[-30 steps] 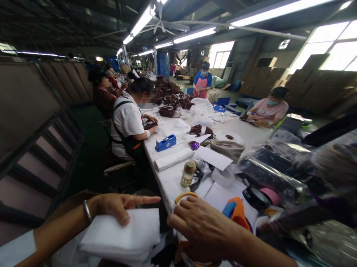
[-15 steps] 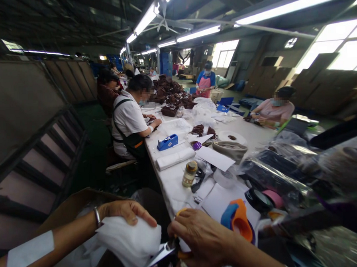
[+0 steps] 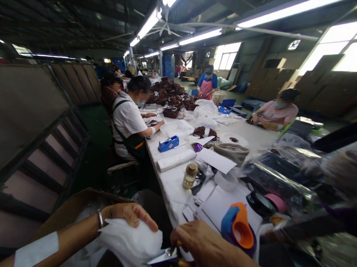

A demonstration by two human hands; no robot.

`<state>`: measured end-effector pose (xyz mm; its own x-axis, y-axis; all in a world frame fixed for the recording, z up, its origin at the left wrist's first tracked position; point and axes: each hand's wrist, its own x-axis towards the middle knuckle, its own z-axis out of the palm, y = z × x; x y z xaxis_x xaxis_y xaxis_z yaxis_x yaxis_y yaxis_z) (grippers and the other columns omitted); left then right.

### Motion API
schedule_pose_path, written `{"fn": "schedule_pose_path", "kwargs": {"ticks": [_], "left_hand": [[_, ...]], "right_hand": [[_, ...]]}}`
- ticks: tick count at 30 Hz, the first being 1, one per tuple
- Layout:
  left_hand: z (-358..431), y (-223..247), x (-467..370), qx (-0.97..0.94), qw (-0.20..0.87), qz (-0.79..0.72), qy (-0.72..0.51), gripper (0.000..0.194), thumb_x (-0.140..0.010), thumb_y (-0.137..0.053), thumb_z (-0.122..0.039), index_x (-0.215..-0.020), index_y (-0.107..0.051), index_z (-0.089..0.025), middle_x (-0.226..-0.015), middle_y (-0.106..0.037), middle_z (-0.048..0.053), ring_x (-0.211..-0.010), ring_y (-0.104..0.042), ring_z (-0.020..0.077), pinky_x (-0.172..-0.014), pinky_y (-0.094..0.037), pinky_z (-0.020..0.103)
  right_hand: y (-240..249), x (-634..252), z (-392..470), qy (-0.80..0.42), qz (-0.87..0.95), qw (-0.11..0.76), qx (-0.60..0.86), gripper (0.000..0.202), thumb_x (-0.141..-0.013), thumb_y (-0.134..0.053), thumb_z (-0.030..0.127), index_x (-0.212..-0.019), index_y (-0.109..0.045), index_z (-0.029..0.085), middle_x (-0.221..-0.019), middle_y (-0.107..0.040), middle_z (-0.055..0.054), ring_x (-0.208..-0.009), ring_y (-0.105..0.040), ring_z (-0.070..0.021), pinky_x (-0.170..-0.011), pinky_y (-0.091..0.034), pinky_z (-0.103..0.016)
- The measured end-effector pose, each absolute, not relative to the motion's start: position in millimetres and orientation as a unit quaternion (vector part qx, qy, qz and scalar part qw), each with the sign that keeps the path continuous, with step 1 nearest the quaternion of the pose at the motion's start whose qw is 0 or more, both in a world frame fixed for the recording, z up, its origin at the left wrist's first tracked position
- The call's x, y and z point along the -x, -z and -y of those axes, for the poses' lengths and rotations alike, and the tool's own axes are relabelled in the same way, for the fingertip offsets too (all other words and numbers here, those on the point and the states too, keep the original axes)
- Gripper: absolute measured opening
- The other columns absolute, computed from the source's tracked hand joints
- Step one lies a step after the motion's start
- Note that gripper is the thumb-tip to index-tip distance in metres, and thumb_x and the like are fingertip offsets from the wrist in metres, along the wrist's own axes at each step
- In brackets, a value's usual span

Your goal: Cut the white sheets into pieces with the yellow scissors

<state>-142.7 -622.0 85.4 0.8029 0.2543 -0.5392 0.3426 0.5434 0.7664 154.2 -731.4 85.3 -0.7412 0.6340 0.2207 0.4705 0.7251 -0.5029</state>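
My left hand (image 3: 131,216) is closed on a stack of thin white sheets (image 3: 133,241), soft and layered, held above a box at the lower left. In my right hand (image 3: 199,240) is a pair of scissors (image 3: 162,256) with yellow-orange handles. Its metal blades point left, against the lower right edge of the stack. Where the blade tips end among the layers I cannot make out. To the right of my right hand, an orange and blue tape dispenser (image 3: 241,226) rests on white paper on the table.
A cardboard box (image 3: 69,213) with white material stands at lower left. On the table (image 3: 169,193) are a glass jar (image 3: 190,175), a blue tape dispenser (image 3: 168,143), a white roll (image 3: 176,160) and brown pouches (image 3: 176,95). Several people work around it; one (image 3: 128,120) sits at the left.
My right hand and the scissors have shifted slightly downward, and the blades look closer together. My left hand keeps its hold on the white sheets. The view has moved slightly.
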Motion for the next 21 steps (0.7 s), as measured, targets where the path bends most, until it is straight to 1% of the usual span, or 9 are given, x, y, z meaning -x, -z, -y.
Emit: {"fn": "schedule_pose_path", "kwargs": {"ticks": [2,6,12,15,18,21], "left_hand": [[625,-89,140,-0.482,0.814,-0.324,0.025,0.048,-0.069,-0.058,-0.012,-0.115,-0.070,-0.006,-0.104,-0.079,0.008,-0.095,-0.073,0.0270,-0.088,-0.053,0.035],[628,-91,136,-0.479,0.815,-0.326,0.026,0.051,-0.070,-0.057,-0.012,-0.118,-0.067,-0.003,-0.103,-0.079,0.008,-0.093,-0.074,0.0259,-0.086,-0.053,0.034],[631,-93,133,-0.473,0.815,-0.334,0.028,0.049,-0.069,-0.056,-0.010,-0.116,-0.069,-0.002,-0.103,-0.078,0.008,-0.092,-0.074,0.0238,-0.085,-0.053,0.031],[630,-93,134,-0.464,0.817,-0.341,0.018,0.047,-0.068,-0.056,-0.008,-0.112,-0.071,-0.003,-0.099,-0.079,0.008,-0.086,-0.074,0.0237,-0.082,-0.053,0.031],[629,-90,138,-0.453,0.823,-0.343,-0.005,0.045,-0.069,-0.057,-0.007,-0.111,-0.072,-0.004,-0.097,-0.080,0.008,-0.080,-0.073,0.0207,-0.076,-0.054,0.026],[630,-82,146,-0.422,0.840,-0.333,-0.073,0.042,-0.069,-0.067,-0.010,-0.110,-0.073,-0.003,-0.094,-0.080,0.011,-0.074,-0.072,0.0182,-0.067,-0.053,0.021]], "right_hand": [[-85,-155,734,-0.211,0.908,0.191,0.308,0.039,-0.080,-0.062,0.052,-0.103,-0.049,0.024,-0.080,-0.065,0.002,-0.065,-0.059,-0.0147,-0.057,-0.034,-0.026],[-82,-158,737,-0.214,0.906,0.177,0.318,0.042,-0.078,-0.065,0.053,-0.104,-0.049,0.024,-0.079,-0.065,0.003,-0.061,-0.057,-0.0133,-0.055,-0.033,-0.026],[-73,-158,739,-0.209,0.908,0.173,0.319,0.039,-0.080,-0.067,0.051,-0.104,-0.050,0.025,-0.078,-0.065,0.005,-0.060,-0.057,-0.0120,-0.054,-0.031,-0.025],[-73,-155,741,-0.187,0.914,0.177,0.314,0.035,-0.081,-0.066,0.049,-0.103,-0.052,0.025,-0.077,-0.065,0.004,-0.059,-0.057,-0.0123,-0.054,-0.030,-0.026],[-70,-152,742,-0.173,0.909,0.211,0.316,0.030,-0.084,-0.062,0.049,-0.098,-0.054,0.023,-0.071,-0.063,0.004,-0.055,-0.053,-0.0127,-0.053,-0.029,-0.027],[-64,-151,745,-0.239,0.866,0.284,0.336,0.034,-0.088,-0.054,0.056,-0.096,-0.055,0.023,-0.067,-0.060,0.002,-0.056,-0.052,-0.0137,-0.054,-0.034,-0.026]]}}
